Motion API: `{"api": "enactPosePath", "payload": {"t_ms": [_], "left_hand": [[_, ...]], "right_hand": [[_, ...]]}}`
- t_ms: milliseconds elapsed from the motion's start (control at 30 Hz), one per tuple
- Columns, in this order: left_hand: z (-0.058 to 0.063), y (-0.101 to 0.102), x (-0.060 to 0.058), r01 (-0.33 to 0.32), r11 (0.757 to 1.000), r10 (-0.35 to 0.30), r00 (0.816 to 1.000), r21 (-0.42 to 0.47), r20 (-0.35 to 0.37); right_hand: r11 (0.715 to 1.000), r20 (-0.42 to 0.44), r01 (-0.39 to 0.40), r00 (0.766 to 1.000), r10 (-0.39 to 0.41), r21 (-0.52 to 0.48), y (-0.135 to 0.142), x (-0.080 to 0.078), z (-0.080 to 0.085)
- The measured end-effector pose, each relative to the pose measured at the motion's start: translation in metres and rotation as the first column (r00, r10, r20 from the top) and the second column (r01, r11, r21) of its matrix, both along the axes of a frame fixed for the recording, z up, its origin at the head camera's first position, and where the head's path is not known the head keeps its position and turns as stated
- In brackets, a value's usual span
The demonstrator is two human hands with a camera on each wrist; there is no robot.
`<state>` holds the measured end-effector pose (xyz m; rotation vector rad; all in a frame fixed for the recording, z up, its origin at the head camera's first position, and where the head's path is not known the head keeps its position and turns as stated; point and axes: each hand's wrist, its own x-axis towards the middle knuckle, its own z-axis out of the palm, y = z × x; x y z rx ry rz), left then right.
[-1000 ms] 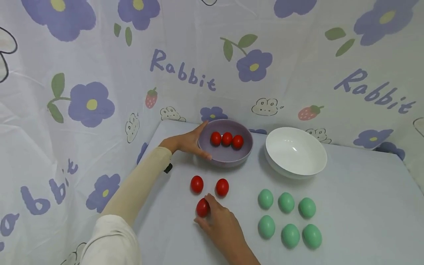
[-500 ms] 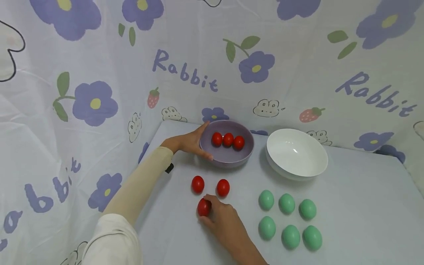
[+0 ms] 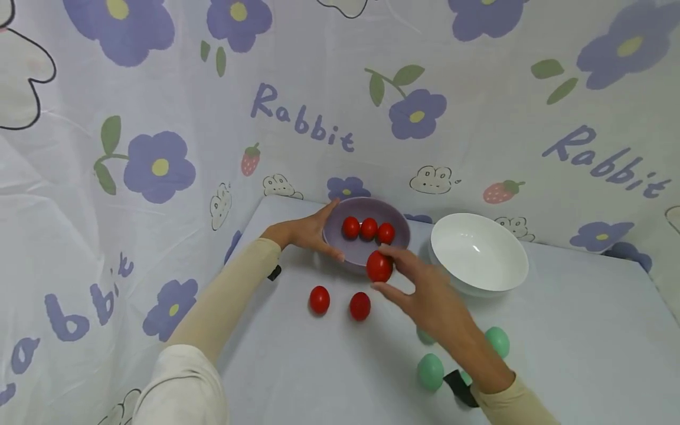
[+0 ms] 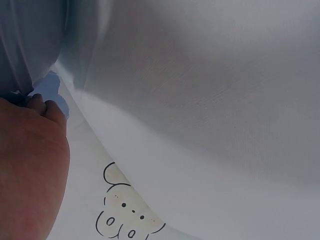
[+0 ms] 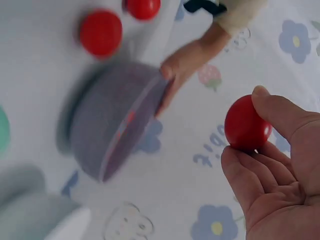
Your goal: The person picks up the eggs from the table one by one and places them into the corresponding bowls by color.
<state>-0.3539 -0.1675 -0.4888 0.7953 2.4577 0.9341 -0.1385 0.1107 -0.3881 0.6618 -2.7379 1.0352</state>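
My right hand (image 3: 432, 295) pinches a red egg (image 3: 379, 267) between thumb and fingers, at the near rim of the purple bowl (image 3: 363, 203) in the head view. In the right wrist view, the egg (image 5: 246, 123) sits between thumb tip and fingertips, off the table. Three red eggs (image 3: 369, 229) lie in a row inside that bowl. My left hand (image 3: 308, 231) holds the bowl's left side, thumb toward the near side and fingers toward the far side. Two more red eggs, a left one (image 3: 320, 300) and a right one (image 3: 360, 306), lie on the table before the bowl.
A white bowl (image 3: 478, 254) stands right of the purple one. Green eggs (image 3: 430, 372) lie at the near right, several partly hidden under my right forearm. Behind the table (image 3: 297, 366) hangs a flower-printed cloth (image 3: 297, 53).
My right hand has lifted the nearest red egg off the table and carried it up and right to the purple bowl's near rim. The left hand keeps its hold on the bowl.
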Motion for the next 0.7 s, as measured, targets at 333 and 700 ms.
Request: {"api": "enactPosePath", "payload": {"t_ms": [333,700], "left_hand": [[0.003,-0.001,0.000,0.012,1.000,-0.012,1.000,0.002,0.006],[0.001,-0.003,0.001,-0.002,1.000,0.002,1.000,0.007,0.026]], "right_hand": [[0.995,-0.208,-0.042,0.976,0.060,0.089,0.021,-0.065,0.061],[0.978,-0.088,-0.119,0.987,0.135,0.170,-0.002,-0.133,0.055]]}}
